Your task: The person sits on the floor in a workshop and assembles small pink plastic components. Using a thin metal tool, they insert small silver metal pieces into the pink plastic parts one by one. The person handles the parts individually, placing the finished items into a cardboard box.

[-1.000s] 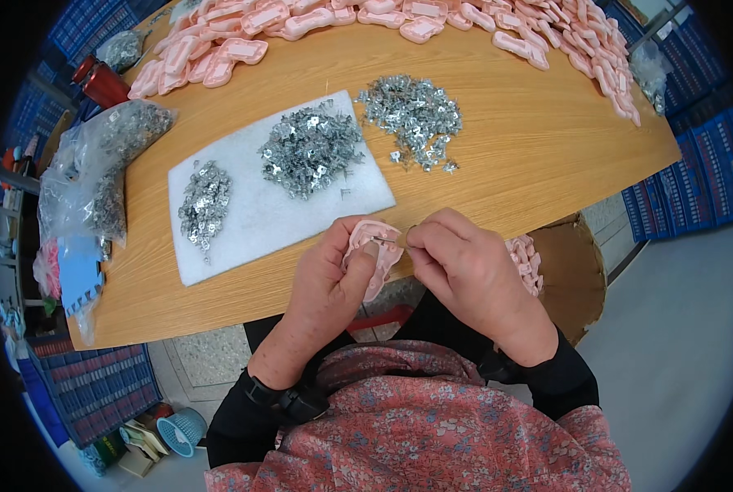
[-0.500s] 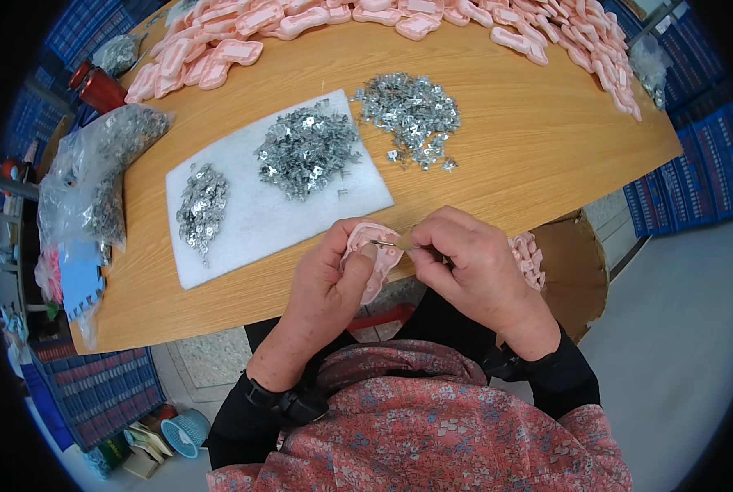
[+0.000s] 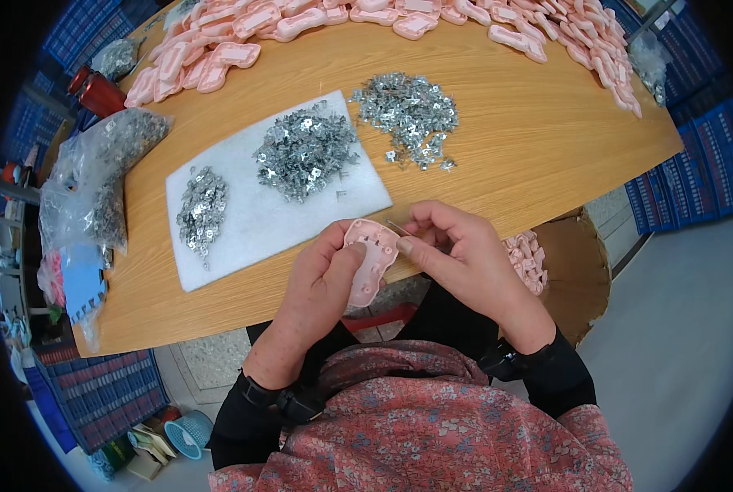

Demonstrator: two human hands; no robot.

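Left hand (image 3: 321,275) stays clamped on the pink moulded plastic shell (image 3: 369,261), just off the wooden table (image 3: 514,139) edge at 6 o'clock. Right hand (image 3: 456,258) fingers now pinched together on a thin metal clip (image 3: 397,226), pressed at shell's 1 o'clock corner vs. 1 s ago — looks like fitting underway.

A white foam mat (image 3: 251,221) on the wooden table (image 3: 547,139) carries two heaps of small metal clips (image 3: 305,152). A third heap (image 3: 407,111) lies on bare wood beside it. Pink plastic shells (image 3: 219,61) line the far edge, clear bags of clips (image 3: 95,180) lie left, and a cardboard box (image 3: 575,271) stands below the table's edge.
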